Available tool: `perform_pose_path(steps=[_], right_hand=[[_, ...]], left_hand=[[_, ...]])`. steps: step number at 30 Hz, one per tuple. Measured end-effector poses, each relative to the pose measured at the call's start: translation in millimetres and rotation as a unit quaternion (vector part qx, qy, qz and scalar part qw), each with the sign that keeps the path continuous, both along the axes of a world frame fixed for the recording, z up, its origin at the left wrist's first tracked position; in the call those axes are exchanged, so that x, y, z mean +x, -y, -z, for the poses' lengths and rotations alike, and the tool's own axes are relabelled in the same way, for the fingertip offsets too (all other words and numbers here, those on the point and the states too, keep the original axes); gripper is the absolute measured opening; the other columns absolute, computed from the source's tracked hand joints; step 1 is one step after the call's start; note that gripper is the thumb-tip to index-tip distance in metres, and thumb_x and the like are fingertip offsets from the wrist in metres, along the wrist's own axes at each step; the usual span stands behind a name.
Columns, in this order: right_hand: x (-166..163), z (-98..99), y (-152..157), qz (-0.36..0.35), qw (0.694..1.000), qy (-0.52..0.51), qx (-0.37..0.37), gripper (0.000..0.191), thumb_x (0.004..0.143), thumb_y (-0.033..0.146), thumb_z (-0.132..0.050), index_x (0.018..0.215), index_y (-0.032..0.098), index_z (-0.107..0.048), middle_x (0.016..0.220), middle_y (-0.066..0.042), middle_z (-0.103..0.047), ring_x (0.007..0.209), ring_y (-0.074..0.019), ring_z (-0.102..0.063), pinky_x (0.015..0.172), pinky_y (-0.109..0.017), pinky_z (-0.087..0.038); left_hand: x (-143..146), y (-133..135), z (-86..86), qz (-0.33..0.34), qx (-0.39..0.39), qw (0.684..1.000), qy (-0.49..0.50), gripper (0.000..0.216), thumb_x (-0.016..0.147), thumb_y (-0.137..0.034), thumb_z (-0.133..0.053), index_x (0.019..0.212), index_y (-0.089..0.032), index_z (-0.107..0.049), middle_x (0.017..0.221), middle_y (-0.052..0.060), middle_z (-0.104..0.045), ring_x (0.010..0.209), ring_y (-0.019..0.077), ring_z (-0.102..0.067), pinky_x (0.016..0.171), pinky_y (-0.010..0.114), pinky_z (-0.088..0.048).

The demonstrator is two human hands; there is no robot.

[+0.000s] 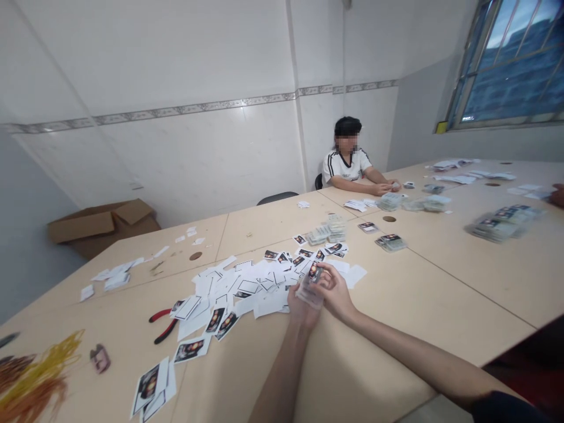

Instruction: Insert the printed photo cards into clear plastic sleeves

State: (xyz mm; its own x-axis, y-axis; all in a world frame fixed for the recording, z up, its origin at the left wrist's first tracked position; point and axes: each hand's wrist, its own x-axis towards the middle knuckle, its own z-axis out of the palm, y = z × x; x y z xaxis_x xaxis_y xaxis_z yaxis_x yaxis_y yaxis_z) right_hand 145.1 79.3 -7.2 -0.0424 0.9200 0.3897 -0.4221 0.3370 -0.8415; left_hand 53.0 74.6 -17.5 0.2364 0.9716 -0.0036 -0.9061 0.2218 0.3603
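My left hand (303,310) and my right hand (335,292) meet over the beige table (396,305), just in front of a scattered heap of small white and printed cards (247,288). Between them is a small clear plastic sleeve (309,292) with a dark printed card (314,273) at its top. The left hand's fingers are closed under the sleeve. The right hand's fingers pinch the card and the sleeve's upper edge.
Red-handled pliers (162,325) lie left of the cards, and yellow and orange bands (39,379) further left. Stacks of packed sleeves (328,230) sit beyond the heap and at the right (502,223). Another person (348,167) sits at the far side. A cardboard box (103,226) stands by the wall.
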Motion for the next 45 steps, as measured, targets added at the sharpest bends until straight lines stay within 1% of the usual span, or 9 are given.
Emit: perform_pose_path(steps=[8, 14, 20, 24, 26, 29, 33, 39, 45], right_hand=[[15.8, -18.0, -8.0, 0.084, 0.996, 0.007, 0.014, 0.035, 0.057, 0.023, -0.066, 0.092, 0.020, -0.059, 0.100, -0.004, -0.048, 0.069, -0.0112, -0.051, 0.061, -0.024, -0.044], [13.4, -10.5, -5.0, 0.090, 0.991, 0.084, 0.048, 0.022, 0.076, 0.031, -0.048, 0.083, 0.020, -0.065, 0.084, -0.005, -0.055, 0.081, -0.0164, -0.051, 0.067, -0.027, -0.041], [6.2, -4.6, -4.4, 0.065, 0.996, 0.060, 0.032, 0.016, 0.067, 0.026, -0.059, 0.081, 0.020, -0.064, 0.086, -0.004, -0.056, 0.076, -0.0154, -0.053, 0.067, -0.027, -0.041], [4.1, -5.4, 0.2, 0.014, 1.000, 0.022, -0.010, 0.026, 0.063, 0.024, -0.063, 0.089, 0.020, -0.059, 0.064, 0.002, -0.055, 0.057, -0.0105, -0.052, 0.058, -0.024, -0.042], [3.1, -5.7, 2.9, -0.002, 1.000, 0.019, -0.018, 0.033, 0.062, 0.024, -0.065, 0.093, 0.020, -0.055, 0.059, 0.004, -0.054, 0.055, -0.0113, -0.052, 0.057, -0.024, -0.043], [2.0, -5.9, 5.7, 0.022, 0.999, 0.037, -0.013, 0.044, 0.059, 0.024, -0.067, 0.099, 0.020, -0.050, 0.070, 0.001, -0.057, 0.061, -0.0129, -0.054, 0.061, -0.026, -0.044], [2.5, -8.3, 7.5, 0.049, 0.998, 0.027, -0.003, 0.057, 0.059, 0.021, -0.068, 0.110, 0.024, -0.043, 0.082, 0.001, -0.053, 0.059, -0.0094, -0.053, 0.061, -0.023, -0.044], [3.6, -19.3, 12.4, 0.020, 0.999, -0.044, -0.004, 0.080, 0.060, 0.019, -0.067, 0.124, 0.034, -0.022, 0.092, 0.001, -0.049, 0.059, -0.0066, -0.053, 0.057, -0.020, -0.044], [7.8, -27.7, 12.3, -0.005, 0.998, -0.069, -0.011, 0.089, 0.058, 0.016, -0.068, 0.127, 0.036, -0.014, 0.091, 0.001, -0.048, 0.057, -0.0047, -0.051, 0.054, -0.017, -0.044]], left_hand=[[1.6, 5.1, -9.5, 0.036, -0.009, 0.999, -0.023, 0.041, 0.071, -0.033, -0.043, 0.105, -0.013, -0.053, 0.095, 0.011, -0.062, 0.086, 0.0226, -0.057, 0.075, 0.038, -0.040], [5.0, 6.5, -14.5, 0.002, -0.033, 0.999, -0.019, 0.027, 0.072, -0.030, -0.044, 0.085, -0.012, -0.060, 0.077, 0.009, -0.065, 0.074, 0.0199, -0.060, 0.069, 0.033, -0.044], [6.8, 5.8, -13.6, -0.003, -0.034, 0.999, -0.017, 0.021, 0.072, -0.024, -0.045, 0.077, -0.011, -0.061, 0.073, 0.007, -0.066, 0.070, 0.0160, -0.061, 0.070, 0.028, -0.046], [8.3, 6.0, -14.4, 0.001, -0.026, 0.999, -0.021, 0.024, 0.072, -0.025, -0.044, 0.077, -0.010, -0.062, 0.074, 0.008, -0.066, 0.072, 0.0149, -0.061, 0.070, 0.025, -0.046], [8.6, 6.5, -15.5, 0.005, -0.019, 1.000, -0.024, 0.025, 0.073, -0.026, -0.043, 0.076, -0.010, -0.062, 0.074, 0.008, -0.065, 0.072, 0.0155, -0.061, 0.072, 0.026, -0.045], [8.5, 7.0, -16.6, 0.016, -0.012, 0.999, -0.032, 0.028, 0.073, -0.028, -0.042, 0.079, -0.008, -0.061, 0.077, 0.011, -0.065, 0.078, 0.0189, -0.060, 0.078, 0.030, -0.043], [7.9, 6.2, -15.5, 0.015, -0.007, 0.999, -0.038, 0.029, 0.072, -0.028, -0.043, 0.084, -0.008, -0.061, 0.080, 0.011, -0.064, 0.079, 0.0194, -0.060, 0.079, 0.031, -0.042], [7.1, 4.2, -12.8, -0.001, -0.013, 0.999, -0.042, 0.028, 0.071, -0.029, -0.044, 0.080, -0.009, -0.061, 0.079, 0.011, -0.065, 0.077, 0.0196, -0.060, 0.076, 0.031, -0.044], [5.1, 4.4, -11.1, -0.004, -0.017, 0.999, -0.035, 0.026, 0.073, -0.028, -0.043, 0.078, -0.011, -0.062, 0.076, 0.008, -0.066, 0.073, 0.0177, -0.060, 0.071, 0.030, -0.045]])
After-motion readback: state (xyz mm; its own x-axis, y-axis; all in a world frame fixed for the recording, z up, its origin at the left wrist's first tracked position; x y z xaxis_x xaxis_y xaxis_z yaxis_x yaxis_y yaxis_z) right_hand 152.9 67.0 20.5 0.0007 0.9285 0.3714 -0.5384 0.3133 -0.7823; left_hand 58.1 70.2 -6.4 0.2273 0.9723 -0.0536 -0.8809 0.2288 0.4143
